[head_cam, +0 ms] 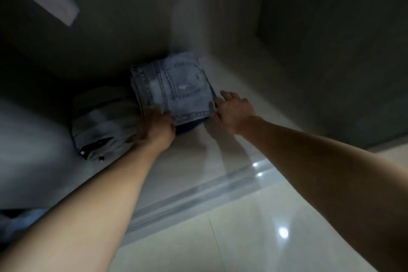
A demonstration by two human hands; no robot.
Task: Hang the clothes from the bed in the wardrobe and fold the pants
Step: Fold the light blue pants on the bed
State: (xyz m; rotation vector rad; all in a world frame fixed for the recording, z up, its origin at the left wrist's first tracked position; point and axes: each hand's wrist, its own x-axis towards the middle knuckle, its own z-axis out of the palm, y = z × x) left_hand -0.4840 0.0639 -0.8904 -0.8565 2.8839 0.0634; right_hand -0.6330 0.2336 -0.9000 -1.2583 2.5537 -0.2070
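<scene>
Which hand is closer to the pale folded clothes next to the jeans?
Left. The left hand sits right beside the pale folded clothes; the right hand is on the far side of the jeans.

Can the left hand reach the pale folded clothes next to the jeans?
Probably yes. The left hand is at the near corner of the folded jeans, right beside the pale folded garment, and nothing lies between them on the wardrobe floor.

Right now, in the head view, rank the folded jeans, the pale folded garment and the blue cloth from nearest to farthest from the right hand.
1. folded jeans: against the right hand, on its left.
2. pale folded garment: left of the jeans.
3. blue cloth: lower left edge of the frame, farthest.
</scene>
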